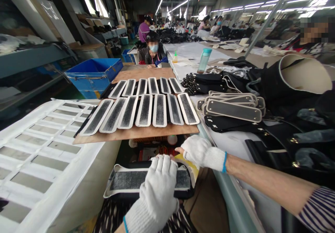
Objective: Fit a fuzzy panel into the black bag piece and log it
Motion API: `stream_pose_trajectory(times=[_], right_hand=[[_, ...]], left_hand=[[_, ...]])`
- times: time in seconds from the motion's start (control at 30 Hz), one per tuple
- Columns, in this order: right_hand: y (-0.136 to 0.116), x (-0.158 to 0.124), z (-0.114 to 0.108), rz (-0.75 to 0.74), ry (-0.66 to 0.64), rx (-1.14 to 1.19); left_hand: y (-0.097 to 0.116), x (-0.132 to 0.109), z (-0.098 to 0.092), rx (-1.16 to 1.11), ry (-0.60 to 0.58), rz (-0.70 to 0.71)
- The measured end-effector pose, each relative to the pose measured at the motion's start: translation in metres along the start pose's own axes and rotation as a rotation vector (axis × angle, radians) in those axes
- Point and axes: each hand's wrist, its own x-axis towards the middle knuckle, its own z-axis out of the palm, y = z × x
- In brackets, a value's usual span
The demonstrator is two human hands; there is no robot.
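Observation:
Across my lap lies a black bag piece (pixel 125 180) with a long grey panel edged in white backing. My left hand (pixel 158 184), in a white knit glove with bare fingertips, lies over the middle of it, its fingers bent over the far edge. Just beyond the piece's right end is my right hand (pixel 197 151), gloved the same way, its fingers curled and pointing left near the left fingertips. What the right fingers pinch, if anything, is hidden. Below the right hand, a yellow curved sheet (pixel 192 165) shows at the piece's right end.
Ahead, a brown board (pixel 136 134) bears two rows of white-edged grey panels (pixel 143 110). A white cut-out sheet (pixel 54 135) spreads at left; a blue bin (pixel 94 77) stands behind. On the right table are stacked trimmed panels (pixel 232 110), black bag parts and a bottle (pixel 204 61). A masked person sits opposite.

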Motion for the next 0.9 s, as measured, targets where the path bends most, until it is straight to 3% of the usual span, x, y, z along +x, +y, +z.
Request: stream_pose_trajectory(times=[0.23,0.43,0.73,0.9], right_hand=[[-0.004,-0.006,-0.003,-0.01,-0.002,-0.064],[-0.013,-0.019,-0.009,0.024,0.046,-0.071],[-0.014,-0.02,0.014,0.094,0.145,-0.091],[-0.019,-0.038,0.016,0.158,0.213,-0.11]], left_hand=[[-0.003,0.001,0.004,-0.067,-0.036,0.025],[-0.006,0.001,0.012,-0.135,0.023,0.051],[-0.005,0.003,0.006,-0.101,-0.037,0.048],[0.006,-0.014,0.0,-0.073,-0.032,0.085]])
